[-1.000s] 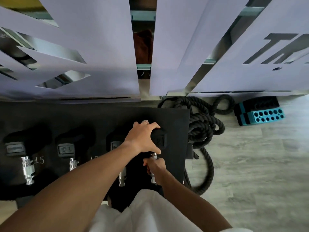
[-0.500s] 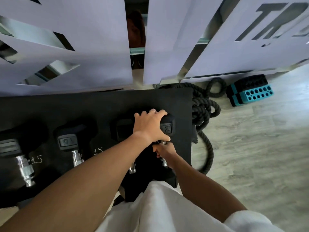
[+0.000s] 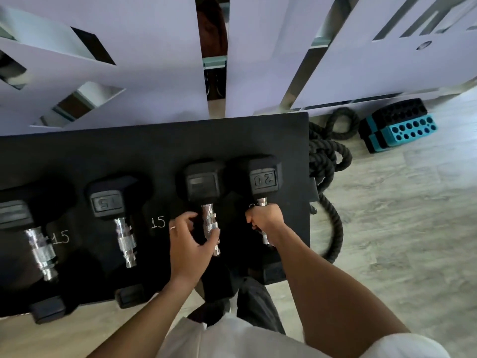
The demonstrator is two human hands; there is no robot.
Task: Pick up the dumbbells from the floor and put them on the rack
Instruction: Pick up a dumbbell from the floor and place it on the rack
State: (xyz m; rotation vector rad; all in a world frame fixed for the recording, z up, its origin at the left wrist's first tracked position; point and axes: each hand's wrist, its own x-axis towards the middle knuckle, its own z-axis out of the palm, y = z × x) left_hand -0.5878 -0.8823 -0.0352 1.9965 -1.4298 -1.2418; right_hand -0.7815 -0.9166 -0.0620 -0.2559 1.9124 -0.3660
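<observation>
While the black rack [image 3: 154, 146] carries four dumbbells in a row, my right hand [image 3: 265, 218] is closed around the chrome handle of the 20 dumbbell [image 3: 264, 180] at the right end. My left hand [image 3: 189, 244] is beside the third dumbbell [image 3: 204, 184], fingers half spread, thumb touching its handle, not clamped.

Single head-worn wide-angle view, looking steeply down, close over the rack [image 3: 154, 151]; floor [image 3: 400, 228] at frame right.
</observation>
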